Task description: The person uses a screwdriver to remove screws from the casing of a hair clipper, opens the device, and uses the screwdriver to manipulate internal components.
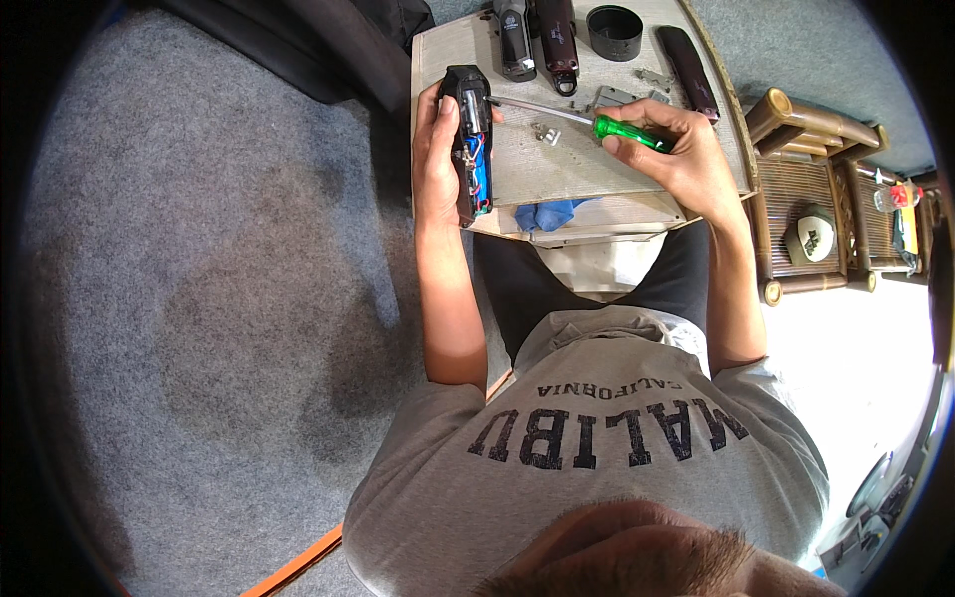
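My left hand (436, 149) is wrapped round an opened hair clipper (466, 109) at the near left of the table. Its black housing is uncovered, showing a silver motor, a blue battery and thin wires. My right hand (691, 154) grips the green handle of a screwdriver (627, 131). The shaft points left, and its tip meets the clipper's upper right side; exact contact is too small to tell. Between the hands lie small white and metal parts (547, 134). A flat metal plate (613, 97) sits just beyond the screwdriver.
On the table (522, 169), a dark grey casing (515, 42), a maroon casing (559, 48) and a black round tub (614, 33) stand farther back. Another dark casing (686, 72) lies right. Blue cloth (547, 215) shows in the open drawer below. Bamboo furniture (796, 189) holds a cap (811, 239).
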Action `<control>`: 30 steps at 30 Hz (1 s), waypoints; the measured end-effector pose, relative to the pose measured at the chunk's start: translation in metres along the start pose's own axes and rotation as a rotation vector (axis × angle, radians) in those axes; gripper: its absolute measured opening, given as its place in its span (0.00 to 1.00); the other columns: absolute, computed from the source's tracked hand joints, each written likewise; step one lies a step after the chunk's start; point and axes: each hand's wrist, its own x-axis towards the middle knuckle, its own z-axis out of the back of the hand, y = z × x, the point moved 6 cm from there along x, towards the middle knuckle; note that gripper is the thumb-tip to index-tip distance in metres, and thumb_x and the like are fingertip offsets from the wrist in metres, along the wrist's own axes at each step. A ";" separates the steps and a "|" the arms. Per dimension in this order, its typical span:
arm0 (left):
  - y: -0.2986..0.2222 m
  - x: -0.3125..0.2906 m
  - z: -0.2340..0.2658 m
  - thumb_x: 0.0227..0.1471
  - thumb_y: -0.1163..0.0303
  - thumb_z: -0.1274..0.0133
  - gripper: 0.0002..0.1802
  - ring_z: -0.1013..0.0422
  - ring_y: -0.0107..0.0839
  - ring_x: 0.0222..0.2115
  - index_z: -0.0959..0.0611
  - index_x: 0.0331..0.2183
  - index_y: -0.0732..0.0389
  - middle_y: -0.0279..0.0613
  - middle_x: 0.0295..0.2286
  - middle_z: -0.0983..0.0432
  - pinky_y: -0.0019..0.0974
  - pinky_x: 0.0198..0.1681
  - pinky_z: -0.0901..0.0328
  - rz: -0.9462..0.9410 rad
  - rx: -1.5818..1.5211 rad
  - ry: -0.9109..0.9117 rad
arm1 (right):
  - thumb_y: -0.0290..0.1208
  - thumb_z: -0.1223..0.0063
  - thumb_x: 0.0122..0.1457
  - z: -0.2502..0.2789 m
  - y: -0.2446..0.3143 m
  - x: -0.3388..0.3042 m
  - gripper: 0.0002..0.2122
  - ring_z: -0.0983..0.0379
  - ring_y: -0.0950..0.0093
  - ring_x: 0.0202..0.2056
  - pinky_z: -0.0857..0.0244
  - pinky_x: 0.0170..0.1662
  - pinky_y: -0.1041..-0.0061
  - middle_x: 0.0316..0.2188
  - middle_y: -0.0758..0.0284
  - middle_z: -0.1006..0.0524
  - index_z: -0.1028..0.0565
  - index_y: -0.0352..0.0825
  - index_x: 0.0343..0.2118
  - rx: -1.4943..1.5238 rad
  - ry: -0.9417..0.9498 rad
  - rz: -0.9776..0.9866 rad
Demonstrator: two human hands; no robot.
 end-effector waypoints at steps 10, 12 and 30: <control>-0.001 -0.001 0.000 0.70 0.51 0.48 0.23 0.27 0.18 0.27 0.23 0.54 0.59 0.41 0.33 0.17 0.24 0.30 0.33 -0.005 0.040 -0.028 | 0.31 0.28 0.60 0.000 0.007 -0.002 0.16 0.21 0.82 0.40 0.27 0.44 0.78 0.39 0.70 0.15 0.14 0.38 0.51 -0.021 -0.054 0.094; -0.002 -0.002 -0.001 0.70 0.51 0.48 0.23 0.27 0.18 0.27 0.23 0.54 0.59 0.41 0.33 0.17 0.25 0.31 0.33 -0.004 0.055 -0.031 | 0.30 0.28 0.60 0.001 0.005 0.000 0.16 0.22 0.82 0.39 0.28 0.43 0.78 0.38 0.71 0.16 0.13 0.39 0.51 -0.021 -0.060 0.080; -0.001 -0.001 0.000 0.71 0.51 0.50 0.22 0.27 0.18 0.28 0.22 0.53 0.59 0.41 0.33 0.17 0.25 0.32 0.34 -0.005 0.059 -0.033 | 0.26 0.32 0.59 0.005 0.005 0.000 0.15 0.25 0.84 0.37 0.32 0.41 0.80 0.36 0.71 0.21 0.13 0.37 0.50 -0.073 -0.076 0.126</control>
